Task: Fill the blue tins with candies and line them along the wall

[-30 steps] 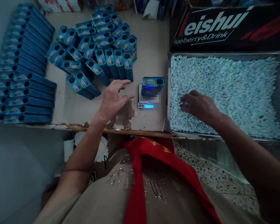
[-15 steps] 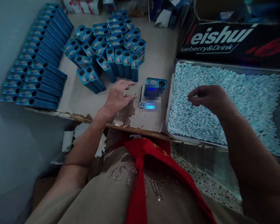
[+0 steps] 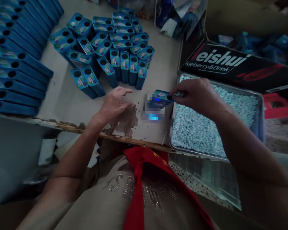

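My right hand (image 3: 197, 95) is closed in a pinch, with a few pale tablets (image 3: 179, 94) showing at its fingertips. It is at the dark round hole of a blue flat box (image 3: 161, 95) that stands on a small digital scale (image 3: 154, 117) with a lit display; part of the scale is pixelated. Under my right wrist lies a metal tray (image 3: 171, 140) spread with many pale blue-green tablets (image 3: 196, 134). My left hand (image 3: 115, 103) is empty, thumb and fingers apart, just left of the scale and above the worn tabletop.
Several blue boxes (image 3: 124, 64) with round holes stand grouped behind my left hand. More boxes (image 3: 21, 76) lie in rows at far left. A black printed carton (image 3: 220, 60) holding blue packs stands behind the tray. The table's front edge (image 3: 124, 138) is chipped.
My right hand has moved left from above the tray to the box on the scale, with tablets now visible at its fingertips. My left hand stays open nearby. The view has shifted slightly.
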The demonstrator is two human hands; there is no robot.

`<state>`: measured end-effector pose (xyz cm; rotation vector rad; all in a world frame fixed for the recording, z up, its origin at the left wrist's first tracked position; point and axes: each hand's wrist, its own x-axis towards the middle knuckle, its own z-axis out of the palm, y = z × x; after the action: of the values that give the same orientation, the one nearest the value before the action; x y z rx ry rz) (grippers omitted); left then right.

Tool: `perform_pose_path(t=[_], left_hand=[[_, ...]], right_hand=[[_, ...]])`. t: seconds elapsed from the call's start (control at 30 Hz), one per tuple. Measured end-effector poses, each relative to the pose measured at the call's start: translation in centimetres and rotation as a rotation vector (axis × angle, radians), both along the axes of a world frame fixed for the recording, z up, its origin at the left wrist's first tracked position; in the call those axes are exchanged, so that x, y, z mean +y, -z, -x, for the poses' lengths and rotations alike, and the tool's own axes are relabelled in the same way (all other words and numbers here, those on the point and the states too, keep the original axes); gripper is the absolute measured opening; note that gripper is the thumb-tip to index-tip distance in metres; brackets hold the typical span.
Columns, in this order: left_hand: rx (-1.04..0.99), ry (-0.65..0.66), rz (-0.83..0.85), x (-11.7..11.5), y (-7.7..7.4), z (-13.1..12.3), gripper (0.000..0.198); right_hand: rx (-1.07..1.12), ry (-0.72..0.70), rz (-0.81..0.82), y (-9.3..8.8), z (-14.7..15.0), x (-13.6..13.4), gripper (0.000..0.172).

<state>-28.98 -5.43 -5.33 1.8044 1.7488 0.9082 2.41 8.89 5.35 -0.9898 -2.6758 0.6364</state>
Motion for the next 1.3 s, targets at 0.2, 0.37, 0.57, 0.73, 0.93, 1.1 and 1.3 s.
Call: perform_pose_path(t=[0.2, 0.37, 0.57, 0.73, 0.93, 1.1, 1.3], left_hand=[[-0.038, -0.019, -0.006, -0.5, 0.6, 0.8, 0.051], [-0.061, -0.006, -0.063, -0.4, 0.8, 1.0, 0.057], [-0.085, -0.014, -0.074, 0.0, 0.3, 0.5, 0.059], [-0.039, -0.001, -0.068, 1.1, -0.2, -1.0, 0.047], [0.013, 0.010, -0.063, 1.8, -0.9, -2.2, 0.048], [0.025, 0.019, -0.066, 1.3, -1.3, -1.3, 0.049], [0.049, 0.040, -0.079, 2.0, -1.6, -1.6, 0.047]], right_hand=[[-0.096, 0.023, -0.021, -0.6, 1.0, -0.5, 0.029], [-0.072, 0.131, 0.062, -0.6, 1.2, -0.8, 0.019], [0.082, 0.194, 0.032, -0.4, -0.1, -0.8, 0.018], [0.085, 0.195, 0.063, -0.2, -0.4, -0.7, 0.020], [0.048, 0.161, -0.016, -0.3, -0.3, -0.8, 0.023], [0.106, 0.402, -0.089, 0.7, -5.1, -1.3, 0.015], [-0.223, 0.332, 0.105, 6.8, -10.7, -4.1, 0.041]])
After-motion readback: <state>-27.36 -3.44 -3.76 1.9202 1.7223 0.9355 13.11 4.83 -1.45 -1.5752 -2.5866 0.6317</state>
